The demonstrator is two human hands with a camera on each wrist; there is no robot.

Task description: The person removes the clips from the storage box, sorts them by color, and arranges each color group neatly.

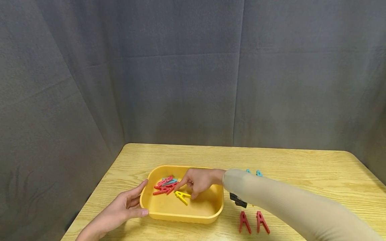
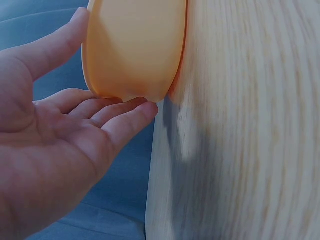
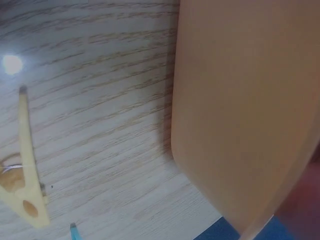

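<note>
Nearest you, your left hand [image 1: 120, 209] lies open against the near-left corner of the yellow plastic tray [image 1: 181, 216], thumb on the front wall and straight fingers along the left side; the left wrist view shows the fingertips [image 2: 135, 110] touching the tray's outer wall at the table's [image 1: 301, 174] edge. To the right, two red clothespins [image 1: 253, 221] lie side by side on the table near the front, well apart from the tray, and a black clothespin [image 1: 237, 200] sits just beside the tray's right wall. Your sleeved right arm [image 1: 286, 207] crosses over that patch and hides part of it. Your right hand [image 1: 197, 180] reaches into the tray with fingers loosely curled, gripping nothing, fingertips just above the yellow clothespin [image 1: 182, 196] lying on the tray floor. Behind it, a small heap of red and teal clothespins [image 1: 166, 185] rests in the tray's far-left part. Farther back, two teal clothespins [image 1: 254, 172] peek out from behind your forearm.
</note>
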